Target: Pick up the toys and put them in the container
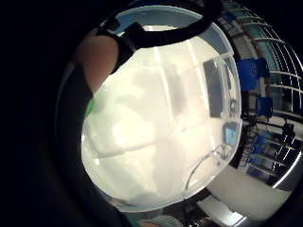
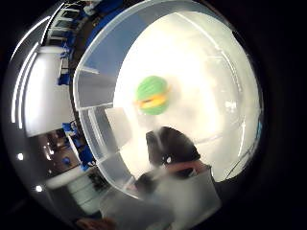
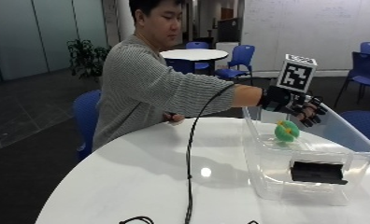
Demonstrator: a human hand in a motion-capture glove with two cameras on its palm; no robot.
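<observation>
The gloved right hand [image 3: 299,108] hovers over the clear container [image 3: 334,184], fingers spread, because the green toy [image 3: 286,131] drops inside.

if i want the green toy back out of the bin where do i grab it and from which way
Come straight down through the open top of the clear container; its walls block the sides. Pinch the green toy across its rounded body, either side of the orange band: it looks ball-like, with no handle showing.
</observation>
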